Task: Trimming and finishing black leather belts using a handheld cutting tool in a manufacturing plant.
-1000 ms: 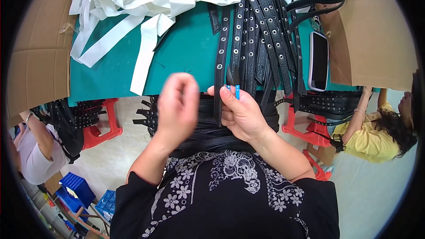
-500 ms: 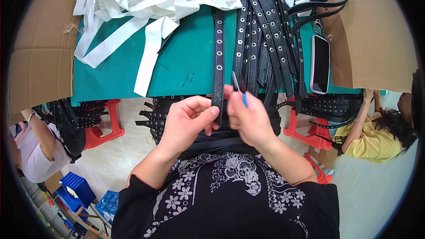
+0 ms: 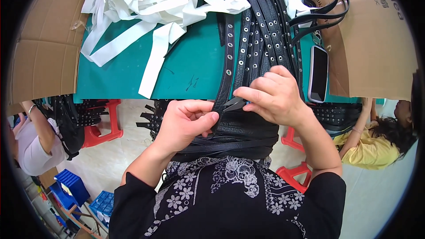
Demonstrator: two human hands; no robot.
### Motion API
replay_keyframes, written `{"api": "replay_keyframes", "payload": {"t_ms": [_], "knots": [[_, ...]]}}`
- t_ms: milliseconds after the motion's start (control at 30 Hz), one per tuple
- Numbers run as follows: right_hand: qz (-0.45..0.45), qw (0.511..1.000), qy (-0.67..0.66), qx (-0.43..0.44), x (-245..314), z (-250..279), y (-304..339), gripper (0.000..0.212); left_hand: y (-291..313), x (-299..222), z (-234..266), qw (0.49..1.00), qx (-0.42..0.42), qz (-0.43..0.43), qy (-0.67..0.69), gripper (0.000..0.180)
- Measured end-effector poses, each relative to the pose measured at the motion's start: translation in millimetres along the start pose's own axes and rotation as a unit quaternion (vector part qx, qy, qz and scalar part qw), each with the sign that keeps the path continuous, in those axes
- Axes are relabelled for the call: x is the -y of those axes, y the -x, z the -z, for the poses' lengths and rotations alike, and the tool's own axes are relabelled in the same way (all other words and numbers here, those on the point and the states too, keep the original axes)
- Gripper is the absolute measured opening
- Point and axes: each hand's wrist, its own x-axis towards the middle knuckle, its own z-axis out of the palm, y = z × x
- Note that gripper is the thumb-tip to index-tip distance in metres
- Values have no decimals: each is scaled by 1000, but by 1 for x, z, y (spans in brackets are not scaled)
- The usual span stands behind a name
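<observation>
My left hand [image 3: 186, 121] pinches the lower end of a black leather belt strip [image 3: 224, 84] with silver eyelets between thumb and fingers. The strip runs up from that grip over the table's front edge. In my right hand [image 3: 276, 97] is a pair of small thread snips [image 3: 234, 104]; their dark blades point left and meet the strip's edge just above my left thumb. My right fingers hide most of the handle. Below both hands, a thick bundle of black belts [image 3: 248, 128] lies across my lap.
On the green table [image 3: 195, 66] are a heap of white strips [image 3: 146, 0], a pile of black eyelet belts [image 3: 270, 31] and a phone [image 3: 318, 74]. Cardboard boxes [image 3: 44, 48] flank it. People work on both sides, near red stools [image 3: 295, 175]; blue crates [image 3: 71, 188] stand lower left.
My right hand has turned over, and the snips now point left against the strip instead of upward. The strip's lower part has tilted; my left hand keeps its pinch.
</observation>
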Motion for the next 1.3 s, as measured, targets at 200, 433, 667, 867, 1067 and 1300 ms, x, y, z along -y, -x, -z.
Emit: {"api": "replay_keyframes", "payload": {"t_ms": [200,433,667,867,1067,1300], "knots": [[58,998,-22,6,-12,3,-19,25,0,-1,7,998,18,19,55,14],[55,998,-29,23,-14,4,-25,25,-3,-3,10,994,19,23,109,15],[63,997,-31,22,-14,4,-28,24,-4,-6,9,990,20,41,135,15],[63,997,-20,47,-13,7,-29,22,-5,-4,10,987,20,52,153,15],[82,996,-22,28,-15,2,-27,21,-6,-1,10,983,29,68,170,16],[-17,997,-79,-6,-13,-1,-18,22,-5,0,13,968,50,117,214,21]]}}
